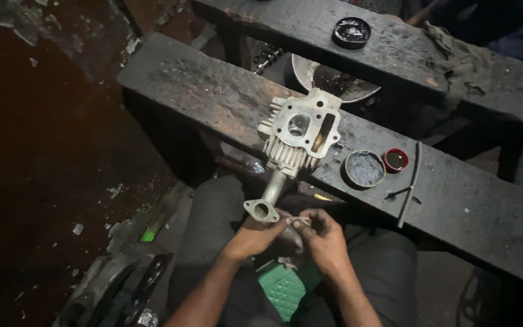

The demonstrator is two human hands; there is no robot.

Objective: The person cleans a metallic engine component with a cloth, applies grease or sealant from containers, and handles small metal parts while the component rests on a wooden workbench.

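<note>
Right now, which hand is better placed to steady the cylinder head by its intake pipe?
Probably the left hand: it sits right beside the intake pipe flange of the cylinder head. The right hand is farther off and pinches a small pale part.

Three small round tins are sitting on the dark beams: a black lidded tin (351, 32) on the far beam, and an open grey-filled tin (364, 168) touching a little red-rimmed cap (396, 159) on the nearer one.
</note>
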